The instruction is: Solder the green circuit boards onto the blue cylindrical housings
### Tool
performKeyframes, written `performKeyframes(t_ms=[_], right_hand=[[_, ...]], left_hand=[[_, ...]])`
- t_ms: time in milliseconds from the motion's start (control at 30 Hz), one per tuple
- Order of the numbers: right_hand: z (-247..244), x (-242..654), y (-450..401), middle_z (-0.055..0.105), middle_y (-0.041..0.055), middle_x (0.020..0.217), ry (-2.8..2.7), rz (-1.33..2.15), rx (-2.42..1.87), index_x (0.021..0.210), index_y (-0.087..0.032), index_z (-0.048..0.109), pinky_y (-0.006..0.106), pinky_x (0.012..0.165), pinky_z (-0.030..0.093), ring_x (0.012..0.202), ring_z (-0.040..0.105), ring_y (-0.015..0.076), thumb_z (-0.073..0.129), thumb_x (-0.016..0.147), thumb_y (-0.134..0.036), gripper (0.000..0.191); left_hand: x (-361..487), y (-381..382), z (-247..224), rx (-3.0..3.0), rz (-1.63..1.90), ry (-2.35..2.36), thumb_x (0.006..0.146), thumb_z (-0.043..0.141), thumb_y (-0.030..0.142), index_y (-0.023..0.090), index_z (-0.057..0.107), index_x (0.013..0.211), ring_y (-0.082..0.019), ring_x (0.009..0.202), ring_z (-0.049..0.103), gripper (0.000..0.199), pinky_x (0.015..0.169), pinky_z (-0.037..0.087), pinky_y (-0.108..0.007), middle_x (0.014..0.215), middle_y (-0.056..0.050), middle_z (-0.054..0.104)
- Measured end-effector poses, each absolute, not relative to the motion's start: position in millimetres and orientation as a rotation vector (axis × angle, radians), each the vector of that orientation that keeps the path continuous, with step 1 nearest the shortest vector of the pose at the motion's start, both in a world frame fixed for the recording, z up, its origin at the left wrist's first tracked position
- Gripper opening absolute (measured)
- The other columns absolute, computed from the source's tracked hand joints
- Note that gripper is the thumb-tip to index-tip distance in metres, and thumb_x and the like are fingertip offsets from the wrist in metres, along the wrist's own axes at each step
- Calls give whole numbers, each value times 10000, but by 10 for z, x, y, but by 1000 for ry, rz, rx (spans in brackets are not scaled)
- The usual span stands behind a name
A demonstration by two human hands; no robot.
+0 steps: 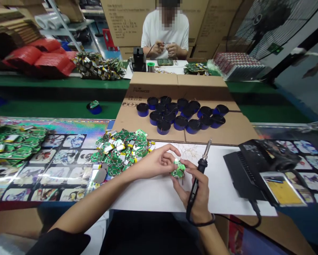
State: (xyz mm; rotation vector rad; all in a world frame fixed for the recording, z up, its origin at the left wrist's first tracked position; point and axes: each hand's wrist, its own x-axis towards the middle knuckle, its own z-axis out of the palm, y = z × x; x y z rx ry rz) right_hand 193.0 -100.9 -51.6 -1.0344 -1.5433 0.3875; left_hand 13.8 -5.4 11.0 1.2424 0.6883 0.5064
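Over the white sheet, my right hand (198, 187) holds a small green circuit board (178, 169) between thumb and fingers. A black soldering iron (198, 180) also rests in that hand, its metal tip pointing up and away. My left hand (159, 161) is at the board's left edge, fingers curled and partly apart, the fingertips close to or touching it; a firm grip cannot be made out. Left of my left hand lies a heap of green boards (119, 150) with silver, yellow-edged parts. Thin wires (189, 150) are scattered beyond my hands.
Several blue-black round cups (180, 122) stand on cardboard (214, 136). A black soldering station (243, 177) is at the right. More boards (12, 143) lie far left. One cup (94, 107) sits on the green belt (68, 106). A person (165, 33) works opposite.
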Motion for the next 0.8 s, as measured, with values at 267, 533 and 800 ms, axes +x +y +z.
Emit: performKeyframes(t_ms=[267, 533, 800], right_hand=[[-527, 2051, -1054, 720, 111, 1303, -1359, 455, -1056, 1305, -265, 544, 467, 1068, 649, 1266, 736, 242, 829, 811, -47, 611], [-542, 2094, -1073, 706, 103, 1266, -1306, 428, -1067, 1297, -270, 551, 467, 1059, 650, 1236, 736, 234, 833, 807, -53, 605], [-487, 2114, -1094, 685, 103, 1325, -1302, 450, -1065, 1325, -268, 549, 393, 1082, 644, 1307, 709, 204, 808, 833, -23, 608]], left_hand=[[-100, 322, 285, 2183, 665, 1091, 1056, 601, 303, 220, 669, 1301, -195, 920, 682, 267, 856, 545, -341, 1093, -69, 719], [-315, 1033, 265, 2883, 553, 1159, 1001, 645, 215, 168, 770, 1056, -327, 1175, 530, 144, 1002, 514, -496, 1346, -175, 557], [-212, 699, 274, 2521, 493, 893, 1039, 652, 288, 182, 643, 1031, -316, 1348, 569, 106, 1135, 491, -486, 1468, -160, 572]])
